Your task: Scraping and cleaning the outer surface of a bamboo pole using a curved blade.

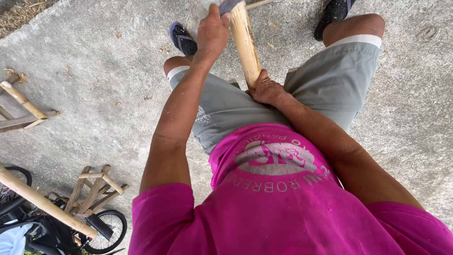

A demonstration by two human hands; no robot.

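Note:
A pale bamboo pole (pixel 246 41) runs from my lap out between my knees, over the concrete floor. My left hand (pixel 213 31) is stretched out to the pole's far part and presses a grey sheet (pixel 222 5), cloth or sandpaper, against its side. My right hand (pixel 267 89) is closed around the pole's near end, against my grey shorts. I sit in a pink shirt with black sandals on both feet. The pole's far tip is cut off by the top edge of the view.
A bamboo frame (pixel 22 107) lies at the left edge. A small bamboo rack (pixel 96 188), a long bamboo pole (pixel 41 203) and a bicycle wheel (pixel 106 229) sit at the lower left. Dry straw (pixel 19 12) lies at the top left corner.

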